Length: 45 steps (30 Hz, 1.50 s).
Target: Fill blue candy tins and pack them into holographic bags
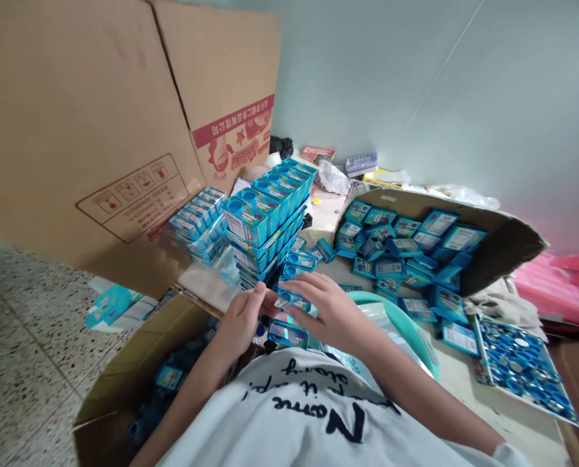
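A small blue printed box (294,299) lies between the thumb and fingers of my right hand (325,303), which is curved over it from the right. My left hand (245,314) is closed close to the left end of that box, thumb raised; what its fingers hold, if anything, is hidden. Similar blue boxes line up in front of me, with one box (288,334) nearest my shirt and another box (299,261) beyond my right fingers. Just past my hands rises a tall stack of blue boxes (264,220) with round blue windows on top.
At left stands a large open carton (94,97), with wrapped packs (199,217) beside the stack. Loose blue boxes spill from a tipped carton (503,250) on the right. A turquoise basin (415,331) and a tray of blue round pieces (517,363) are nearer.
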Tool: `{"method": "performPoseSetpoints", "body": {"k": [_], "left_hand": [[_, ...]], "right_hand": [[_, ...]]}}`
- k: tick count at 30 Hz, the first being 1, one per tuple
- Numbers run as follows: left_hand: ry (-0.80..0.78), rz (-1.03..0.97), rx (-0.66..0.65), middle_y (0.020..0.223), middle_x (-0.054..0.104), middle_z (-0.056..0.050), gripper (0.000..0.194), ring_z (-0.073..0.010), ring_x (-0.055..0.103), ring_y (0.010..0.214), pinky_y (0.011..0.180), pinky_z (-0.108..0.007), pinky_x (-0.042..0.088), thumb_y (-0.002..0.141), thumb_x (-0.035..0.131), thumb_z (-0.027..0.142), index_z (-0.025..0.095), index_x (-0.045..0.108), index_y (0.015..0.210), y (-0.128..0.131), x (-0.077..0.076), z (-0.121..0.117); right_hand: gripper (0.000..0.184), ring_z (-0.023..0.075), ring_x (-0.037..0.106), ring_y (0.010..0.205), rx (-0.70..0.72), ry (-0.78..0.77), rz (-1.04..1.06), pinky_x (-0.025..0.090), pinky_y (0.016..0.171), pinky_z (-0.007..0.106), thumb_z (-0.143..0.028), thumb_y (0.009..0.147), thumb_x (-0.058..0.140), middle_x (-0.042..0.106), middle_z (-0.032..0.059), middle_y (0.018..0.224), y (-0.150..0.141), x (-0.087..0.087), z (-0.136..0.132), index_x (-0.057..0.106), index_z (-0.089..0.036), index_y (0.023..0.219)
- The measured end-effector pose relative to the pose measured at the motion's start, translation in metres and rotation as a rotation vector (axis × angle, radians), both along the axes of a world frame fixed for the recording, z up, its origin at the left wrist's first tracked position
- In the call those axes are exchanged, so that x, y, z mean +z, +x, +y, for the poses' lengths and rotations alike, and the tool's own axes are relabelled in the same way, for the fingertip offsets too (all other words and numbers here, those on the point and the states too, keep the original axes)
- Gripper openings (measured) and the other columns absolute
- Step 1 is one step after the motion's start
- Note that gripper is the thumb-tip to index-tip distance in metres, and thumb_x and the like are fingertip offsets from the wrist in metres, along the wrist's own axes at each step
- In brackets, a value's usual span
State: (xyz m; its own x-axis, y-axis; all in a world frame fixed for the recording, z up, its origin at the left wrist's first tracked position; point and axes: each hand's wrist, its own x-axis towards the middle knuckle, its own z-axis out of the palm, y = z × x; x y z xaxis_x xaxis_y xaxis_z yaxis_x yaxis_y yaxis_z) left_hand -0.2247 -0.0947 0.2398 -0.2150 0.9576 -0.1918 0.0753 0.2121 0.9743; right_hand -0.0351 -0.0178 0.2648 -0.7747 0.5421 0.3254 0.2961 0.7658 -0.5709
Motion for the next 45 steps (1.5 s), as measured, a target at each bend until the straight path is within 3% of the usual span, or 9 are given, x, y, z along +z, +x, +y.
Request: {"method": "performPoseSetpoints", "body": {"k": [4, 10, 13, 16, 20, 24, 31, 37, 45], "left_hand": [[0.002, 0.133, -0.052, 0.075, 0.069, -0.004, 0.056, -0.0201, 0.062, 0.078, 0.075, -0.030, 0.048, 0.094, 0.041, 0.063, 0.018, 0.068, 0.074, -0.001, 0.008, -0.008], [-0.061, -0.036, -0.082, 0.082, 0.072, -0.009, 0.066, -0.0217, 0.063, 0.080, 0.075, -0.032, 0.048, 0.092, 0.038, 0.069, 0.014, 0.074, 0.087, -0.005, 0.004, -0.010], [-0.051, -0.138, -0.126, 0.073, 0.070, -0.010, 0.073, -0.0204, 0.062, 0.072, 0.068, -0.031, 0.046, 0.090, 0.035, 0.073, 0.012, 0.074, 0.079, -0.006, -0.004, -0.001], [-0.006, -0.230, -0.085, 0.076, 0.070, -0.010, 0.073, -0.0194, 0.062, 0.071, 0.066, -0.030, 0.046, 0.087, 0.039, 0.076, 0.012, 0.074, 0.086, -0.006, -0.016, 0.008], [0.102, -0.299, -0.071, 0.107, 0.069, -0.011, 0.063, -0.0214, 0.064, 0.096, 0.081, -0.031, 0.051, 0.085, 0.056, 0.068, 0.017, 0.064, 0.120, -0.002, -0.026, 0.010], [0.001, -0.346, -0.111, 0.107, 0.069, -0.010, 0.058, -0.0217, 0.066, 0.095, 0.082, -0.032, 0.052, 0.077, 0.073, 0.056, 0.017, 0.063, 0.119, 0.004, -0.026, 0.006], [-0.002, -0.227, 0.038, 0.080, 0.072, -0.005, 0.037, -0.0172, 0.067, 0.076, 0.076, -0.029, 0.053, 0.079, 0.072, 0.047, 0.015, 0.070, 0.097, 0.000, -0.037, 0.011], [0.024, -0.154, 0.062, 0.087, 0.074, -0.006, 0.041, -0.0195, 0.071, 0.083, 0.078, -0.031, 0.055, 0.082, 0.068, 0.043, 0.015, 0.065, 0.112, -0.005, -0.050, 0.015], [-0.009, 0.057, -0.064, 0.076, 0.072, -0.003, 0.036, -0.0228, 0.072, 0.082, 0.077, -0.033, 0.052, 0.085, 0.063, 0.039, 0.016, 0.062, 0.112, -0.012, -0.061, 0.025]], "right_hand": [[0.024, 0.0202, 0.061, 0.092, 0.109, 0.072, -0.055, 0.044, 0.084, 0.036, -0.025, 0.099, 0.055, 0.068, 0.0045, 0.098, -0.011, 0.004, -0.001, 0.064, -0.027, 0.121], [0.018, 0.0169, 0.059, 0.081, 0.162, 0.143, -0.011, 0.042, 0.077, 0.034, -0.020, 0.100, 0.052, 0.066, 0.0038, 0.088, -0.010, 0.003, 0.001, 0.069, -0.022, 0.096], [0.018, 0.0170, 0.060, 0.084, 0.150, 0.125, 0.013, 0.041, 0.080, 0.034, -0.017, 0.098, 0.053, 0.067, 0.0036, 0.089, -0.011, 0.004, -0.001, 0.068, -0.021, 0.089], [0.016, 0.0172, 0.061, 0.084, 0.056, 0.028, 0.138, 0.043, 0.081, 0.034, -0.017, 0.096, 0.056, 0.068, 0.0032, 0.089, -0.015, 0.002, -0.004, 0.069, -0.022, 0.087], [0.010, 0.0159, 0.062, 0.075, -0.276, -0.262, 0.428, 0.047, 0.071, 0.029, -0.021, 0.090, 0.064, 0.069, 0.0014, 0.081, -0.024, -0.014, -0.010, 0.069, -0.022, 0.081], [0.012, 0.0178, 0.061, 0.069, -0.523, -0.518, 0.498, 0.048, 0.066, 0.030, -0.031, 0.083, 0.071, 0.069, 0.0015, 0.073, -0.029, -0.035, -0.011, 0.069, -0.021, 0.076], [0.019, 0.0186, 0.060, 0.070, -0.557, -0.564, 0.495, 0.047, 0.068, 0.031, -0.036, 0.081, 0.072, 0.067, 0.0022, 0.072, -0.029, -0.043, -0.012, 0.066, -0.020, 0.074], [0.025, 0.0163, 0.058, 0.069, -0.527, -0.749, 0.588, 0.046, 0.065, 0.029, -0.039, 0.078, 0.075, 0.063, -0.0007, 0.074, -0.028, -0.062, -0.009, 0.057, -0.021, 0.081], [0.021, 0.0149, 0.052, 0.063, -0.611, -0.557, 0.443, 0.042, 0.060, 0.027, -0.033, 0.079, 0.068, 0.053, -0.0050, 0.067, -0.021, -0.086, -0.011, 0.050, -0.022, 0.084]]}}
